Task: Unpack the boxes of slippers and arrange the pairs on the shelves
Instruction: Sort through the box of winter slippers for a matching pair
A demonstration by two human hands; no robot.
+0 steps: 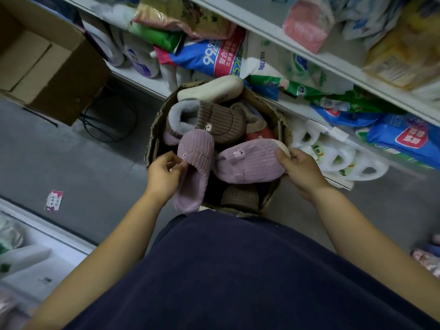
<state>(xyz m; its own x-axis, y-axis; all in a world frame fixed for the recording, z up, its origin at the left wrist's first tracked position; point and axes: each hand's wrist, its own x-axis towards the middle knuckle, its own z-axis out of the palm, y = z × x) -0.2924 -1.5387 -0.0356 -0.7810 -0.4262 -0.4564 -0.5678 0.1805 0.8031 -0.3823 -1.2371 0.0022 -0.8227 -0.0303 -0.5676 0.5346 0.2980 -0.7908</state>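
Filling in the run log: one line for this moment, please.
phase: unpacking | left hand: pinches purple slipper | right hand: grips matching slipper | location: over open box

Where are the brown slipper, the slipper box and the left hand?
brown slipper (222,122): head view, its ribbed top.
slipper box (156,129): head view, its left cardboard wall.
left hand (163,176): head view, back of the hand.

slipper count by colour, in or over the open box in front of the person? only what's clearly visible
Purple slippers: 2, one in the left hand, one in the right hand
Brown slippers: 3
Pale slipper, sole up: 1
Total: 6
A red patch deep in the box is too hidden to count.
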